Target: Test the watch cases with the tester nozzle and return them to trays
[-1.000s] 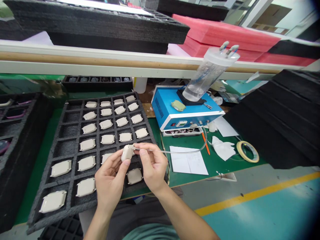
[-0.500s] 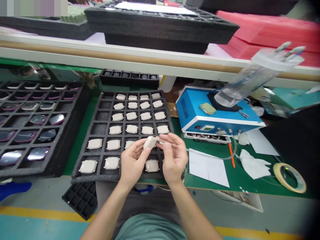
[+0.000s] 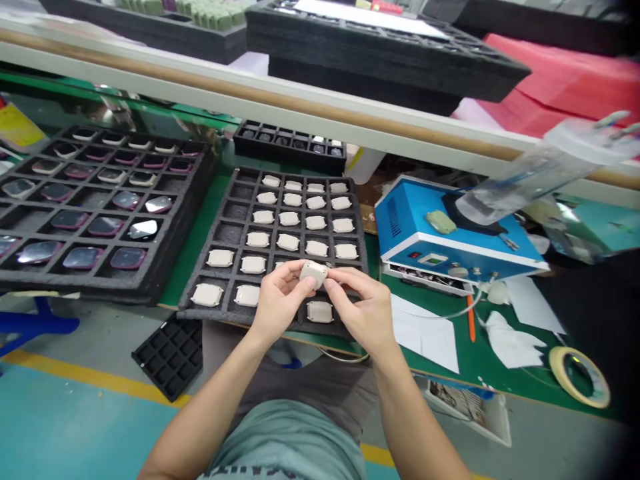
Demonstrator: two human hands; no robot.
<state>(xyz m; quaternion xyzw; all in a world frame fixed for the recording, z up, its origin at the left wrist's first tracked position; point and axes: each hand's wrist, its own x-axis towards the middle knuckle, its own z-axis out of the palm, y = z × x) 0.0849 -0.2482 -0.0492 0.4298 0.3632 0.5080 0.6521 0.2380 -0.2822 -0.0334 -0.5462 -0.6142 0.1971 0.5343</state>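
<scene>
A small cream-coloured case (image 3: 314, 273) is held over the front of a dark grey foam tray (image 3: 227, 233). My left hand (image 3: 283, 300) is closed round its left side, with the thumb on its face. The fingertips of my right hand (image 3: 360, 307) are pinched at its right edge. Similar cream cases (image 3: 207, 295) lie in many compartments of the tray, and several compartments in its left column are empty. One case (image 3: 320, 311) lies in the front row just below my hands.
Another foam tray (image 3: 155, 267) with dark glossy pieces stands at the left. To the right are a blue machine (image 3: 450, 250) bearing a clear cylinder (image 3: 520, 177), white paper (image 3: 425, 333), an orange tool (image 3: 471, 319) and a tape roll (image 3: 580, 377). A shelf edge (image 3: 350, 110) crosses behind.
The view has shifted, so the trays sit differently in it. My right fingers have moved onto the case's edge, and the thin tube that was at them no longer shows there. The case now faces up more.
</scene>
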